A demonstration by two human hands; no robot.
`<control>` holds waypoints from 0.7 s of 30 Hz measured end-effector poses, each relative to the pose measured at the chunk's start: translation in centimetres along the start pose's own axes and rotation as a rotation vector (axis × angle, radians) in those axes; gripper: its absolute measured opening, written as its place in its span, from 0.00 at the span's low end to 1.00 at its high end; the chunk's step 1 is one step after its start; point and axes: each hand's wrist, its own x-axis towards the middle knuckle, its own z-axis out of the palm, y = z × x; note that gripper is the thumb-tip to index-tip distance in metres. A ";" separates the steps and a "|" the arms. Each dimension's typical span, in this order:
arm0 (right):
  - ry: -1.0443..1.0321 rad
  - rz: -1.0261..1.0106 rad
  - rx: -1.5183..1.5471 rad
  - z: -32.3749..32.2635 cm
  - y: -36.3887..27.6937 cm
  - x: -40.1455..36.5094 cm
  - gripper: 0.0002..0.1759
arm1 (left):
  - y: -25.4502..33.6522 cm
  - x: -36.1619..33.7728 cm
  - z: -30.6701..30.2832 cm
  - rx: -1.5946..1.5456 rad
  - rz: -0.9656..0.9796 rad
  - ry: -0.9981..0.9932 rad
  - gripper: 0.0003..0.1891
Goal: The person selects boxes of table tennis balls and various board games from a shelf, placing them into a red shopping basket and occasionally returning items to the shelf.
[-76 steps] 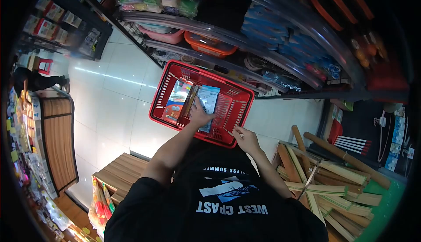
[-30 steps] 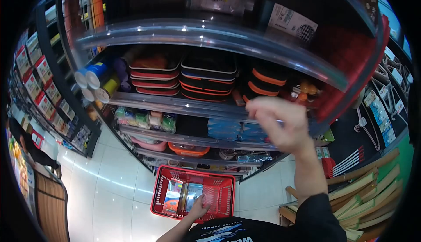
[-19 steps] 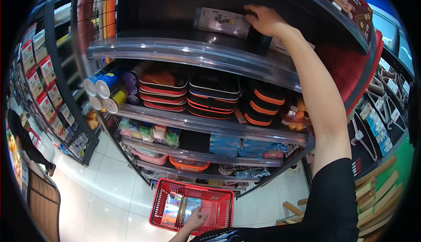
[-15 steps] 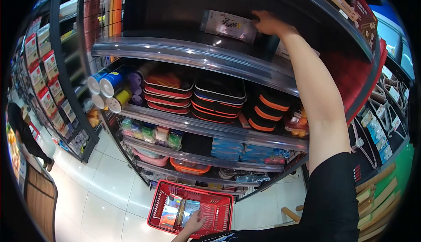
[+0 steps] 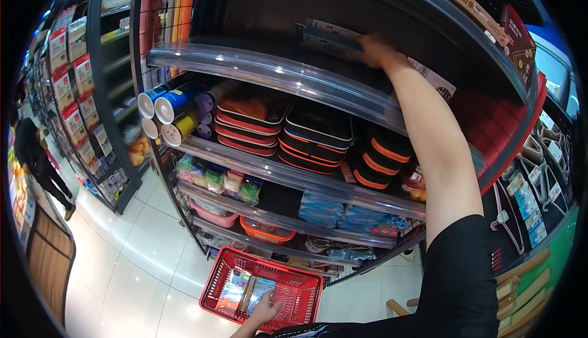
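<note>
Right hand (image 5: 375, 52) up at the top shelf (image 5: 263, 71), arm at full stretch; motion blur on the fingers; they lie on the right end of a flat printed packet (image 5: 329, 35), but whether they pinch it or only touch it, I cannot tell.

Packet sits flat, far back behind the shelf's clear front rail, above head height; probably why the arm goes over the rail and the hand comes at it from the right.

Left hand (image 5: 266, 308) low, near the bottom edge of view, inside the red basket (image 5: 275, 264); fingers spread, palm down, resting on the packs (image 5: 233, 288) stood on edge at the basket's left; grips nothing; seems to steady them so they do not tip.

Basket stands on the floor (image 5: 135, 258) at the foot of the shelving, just near the body; set down there, it leaves both hands free.

Hands well apart: packet high and far, basket low and near, right hand on the one, left in the other.

Between them: stacked lidded boxes (image 5: 315, 136) on the second shelf, rolls (image 5: 171, 108) lying end-out to their left.

Another person (image 5: 37, 160) stands far left down the aisle.
</note>
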 end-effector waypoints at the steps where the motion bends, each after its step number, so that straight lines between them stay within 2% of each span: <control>1: 0.089 0.003 -0.001 -0.3 -0.1 -0.7 0.27 | 0.2 -0.2 0.0 0.004 0.000 0.004 0.38; 2: 0.176 0.007 -0.001 -0.5 -0.2 -1.4 0.26 | 0.5 -0.3 0.1 -0.013 0.028 0.017 0.38; 6: 0.281 0.017 0.065 -3.8 -0.2 -6.1 0.24 | 1.6 -0.7 0.2 -0.106 0.081 0.010 0.35; 8: 0.448 -0.022 0.102 -5.6 0.1 -9.6 0.25 | 2.4 -0.8 0.2 -0.107 0.106 0.026 0.34; 10: 0.591 -0.035 0.141 -7.2 0.2 -13.6 0.20 | 4.6 -1.1 -0.6 -0.148 0.141 0.037 0.32; 12: 0.751 -0.163 0.292 -7.8 0.4 -17.7 0.18 | 7.3 -1.4 -1.4 -0.207 0.187 0.031 0.31; 14: 0.682 -0.174 0.583 -8.9 -1.3 -23.1 0.16 | 10.5 -1.8 -2.3 -0.263 0.230 0.023 0.30; 15: 0.705 -0.207 0.690 -8.5 -2.1 -25.4 0.14 | 12.6 -2.2 -2.9 -0.340 0.291 0.034 0.28; 16: 0.643 -0.229 0.834 -8.0 -3.3 -27.8 0.15 | 14.4 -2.6 -3.3 -0.419 0.350 0.046 0.27; 17: 0.538 -0.176 0.889 -7.4 -4.6 -30.4 0.16 | 15.7 -2.8 -3.6 -0.514 0.369 0.026 0.27; 19: 0.428 -0.328 0.930 -4.5 -6.5 -34.1 0.18 | 19.6 -4.2 -4.8 -0.558 0.406 0.015 0.30; 21: 0.450 -0.317 0.942 0.0 -9.6 -37.8 0.19 | 21.7 -5.2 -5.3 -0.603 0.439 0.012 0.33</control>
